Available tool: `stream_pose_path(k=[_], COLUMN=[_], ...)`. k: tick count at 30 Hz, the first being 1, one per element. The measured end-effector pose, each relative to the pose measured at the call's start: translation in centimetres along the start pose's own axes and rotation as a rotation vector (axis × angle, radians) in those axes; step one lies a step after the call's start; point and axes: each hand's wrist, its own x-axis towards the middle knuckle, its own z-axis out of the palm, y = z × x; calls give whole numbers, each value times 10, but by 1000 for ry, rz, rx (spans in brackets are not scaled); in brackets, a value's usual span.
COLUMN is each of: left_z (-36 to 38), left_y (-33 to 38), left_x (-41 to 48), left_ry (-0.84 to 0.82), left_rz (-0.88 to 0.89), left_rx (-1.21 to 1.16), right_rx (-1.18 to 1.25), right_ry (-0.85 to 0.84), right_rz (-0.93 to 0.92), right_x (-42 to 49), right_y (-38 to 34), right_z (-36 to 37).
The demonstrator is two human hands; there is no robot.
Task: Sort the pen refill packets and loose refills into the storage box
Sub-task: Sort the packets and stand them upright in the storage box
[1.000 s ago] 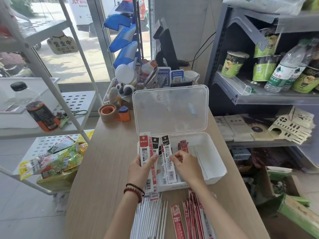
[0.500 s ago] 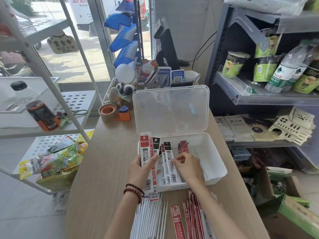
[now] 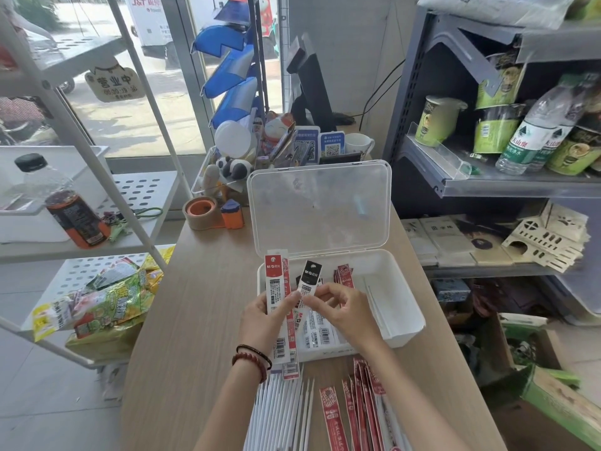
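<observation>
While your left hand (image 3: 261,323) grips a stack of red-and-white pen refill packets (image 3: 275,288) at the near-left edge of the open white plastic storage box (image 3: 405,322), your right hand (image 3: 346,315) pinches a black-topped refill packet (image 3: 311,275) just above it.

Wooden table (image 3: 195,320): storage box (image 3: 406,333), loose refills (image 3: 283,415), packets (image 3: 361,402), tape roll (image 3: 200,212).

M&G tops the red refill packet (image 3: 275,283) — hanging sign (image 3: 113,82) reads 营业中, perhaps 08:30-19:30.
</observation>
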Motion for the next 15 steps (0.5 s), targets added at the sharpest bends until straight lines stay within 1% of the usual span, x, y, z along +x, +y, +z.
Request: stream_pose_path(k=[2, 4, 9, 12, 15], left_z=[0, 0, -2, -3, -3], left_y=[-2, -3, -7, -9, -10], left_x=[1, 3, 8, 10, 11], left_ry=[4, 9, 6, -1, -3], left_rz=[-1, -15, -53, -65, -69], left_rx=[20, 31, -1, -22, -17], right_rx=[-1, 29, 236, 183, 56], right_ry=[-34, -16, 185, 199, 179], right_rz=[-7, 0, 134, 170, 183], right_x=[0, 0, 5, 7, 9], right_y=[-3, -5, -2, 2, 5], right_z=[-1, -1, -5, -4, -2])
